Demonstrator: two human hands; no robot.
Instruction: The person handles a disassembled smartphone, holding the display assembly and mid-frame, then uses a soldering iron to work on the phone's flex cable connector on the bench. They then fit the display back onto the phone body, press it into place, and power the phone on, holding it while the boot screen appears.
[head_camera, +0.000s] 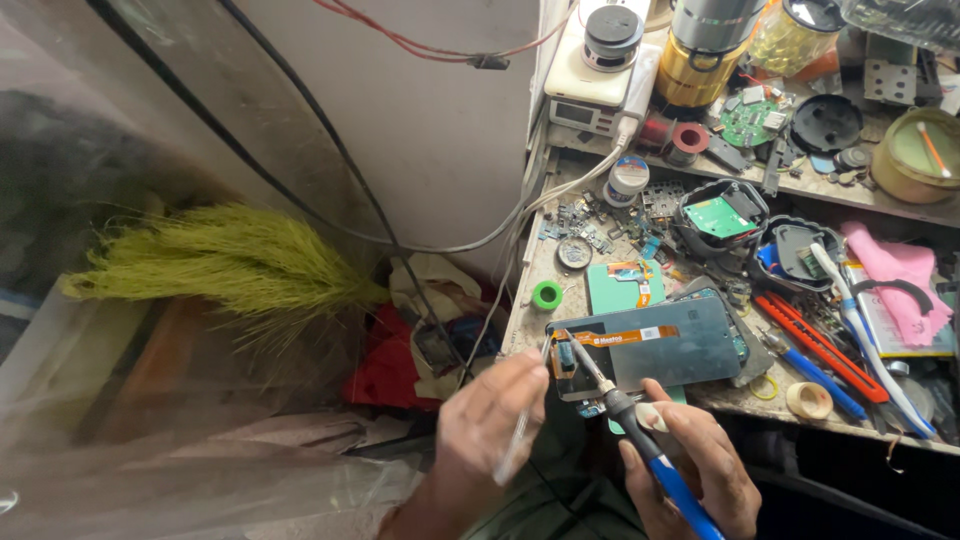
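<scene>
The cluttered wooden workbench (560, 275) carries a grey flat phone screen panel (665, 350) at its near edge. Behind the panel, a black round tray (722, 215) holds a green circuit board (718, 217). The right hand (690, 465) grips a blue-handled soldering iron (625, 415), tip at the panel's left end; the left hand (490, 420) pinches thin metal tweezers (518, 440) there.

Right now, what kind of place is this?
Probably a small phone or electronics repair bench. The right hand holds a soldering iron to a phone screen panel, the left hand holds tweezers, and a green circuit board sits on the shelf.
</scene>
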